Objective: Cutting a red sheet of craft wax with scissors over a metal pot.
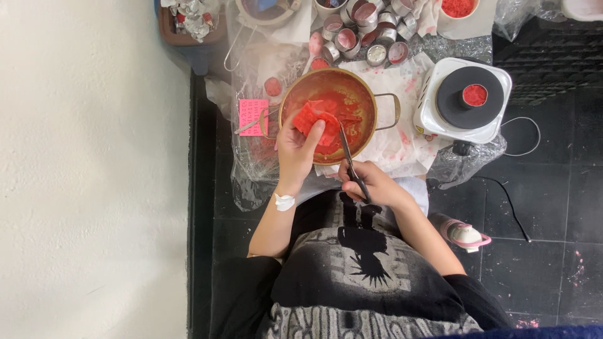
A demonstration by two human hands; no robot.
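two hands worked over the brass pot [328, 113]: the left hand [295, 150] pinched a red wax block [311, 118] above its bowl, while the right hand [370, 183] closed its fingers round a thin metal tool [349, 160], scraping wax. next, seemingly, steady pressure along the block's edge.

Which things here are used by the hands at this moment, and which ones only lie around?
In use:
- left hand holding red block
- right hand holding thin metal tool
- brass pot beneath them

Lying about:
- white hotplate
- small metal cups
- pink mould
- pink-and-white bottle on the floor
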